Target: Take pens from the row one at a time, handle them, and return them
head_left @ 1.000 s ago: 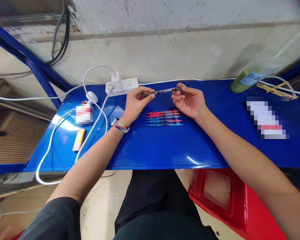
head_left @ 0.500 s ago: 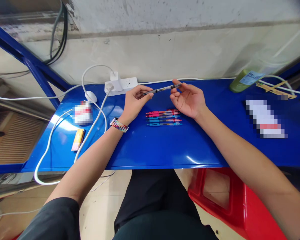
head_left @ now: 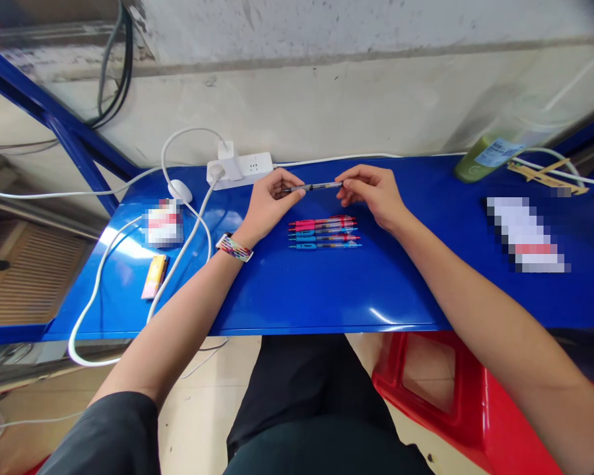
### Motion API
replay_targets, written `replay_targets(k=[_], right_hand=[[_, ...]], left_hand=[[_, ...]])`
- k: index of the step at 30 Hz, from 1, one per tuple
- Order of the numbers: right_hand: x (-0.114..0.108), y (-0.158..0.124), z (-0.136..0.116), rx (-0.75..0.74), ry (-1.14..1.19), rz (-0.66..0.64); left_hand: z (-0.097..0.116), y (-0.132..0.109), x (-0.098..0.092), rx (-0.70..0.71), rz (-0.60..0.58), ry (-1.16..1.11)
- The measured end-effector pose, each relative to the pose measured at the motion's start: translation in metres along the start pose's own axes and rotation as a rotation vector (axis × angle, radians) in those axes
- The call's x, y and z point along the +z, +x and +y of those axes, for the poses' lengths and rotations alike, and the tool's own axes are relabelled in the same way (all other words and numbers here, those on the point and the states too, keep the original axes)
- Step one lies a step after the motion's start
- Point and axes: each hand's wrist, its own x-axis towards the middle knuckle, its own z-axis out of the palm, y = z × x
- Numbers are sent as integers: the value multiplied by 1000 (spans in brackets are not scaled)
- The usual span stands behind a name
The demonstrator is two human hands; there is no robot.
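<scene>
A clear-barrelled pen with black parts [head_left: 321, 186] is held level above the blue table [head_left: 297, 297]. My left hand [head_left: 273, 201] pinches its left end between thumb and fingers. On its right end, the fingertips of my right hand [head_left: 369, 191] are closed. Just below the hands, several pens with pink or blue grips [head_left: 321, 233] lie side by side on the table, tips to the left.
Behind my left hand is a white power strip [head_left: 255, 168] with plugs and looping white cables. A yellow box [head_left: 155, 277] lies at left. To the right stand a green drink cup [head_left: 485, 158] and a blurred-out flat object [head_left: 527, 234]. A red stool [head_left: 470, 396] is below the table edge.
My right hand has turned over from palm up and moved slightly down, with its fingers now pinching the pen's right end. The pen has become more level; my left hand keeps its hold.
</scene>
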Motion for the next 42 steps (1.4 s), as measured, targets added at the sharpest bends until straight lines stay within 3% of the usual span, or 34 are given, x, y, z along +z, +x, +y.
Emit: replay_targets(k=[17,34,42], right_hand=[[-16,-1,5,-265,-644,-204],[-16,-4,2,-229,-650,-271],[-15,-4,2,-242,-651,-285]], left_hand=[[14,-9,4,105,-240,360],[9,-6,5,193,-320,414],[9,-7,5,168,-341,450]])
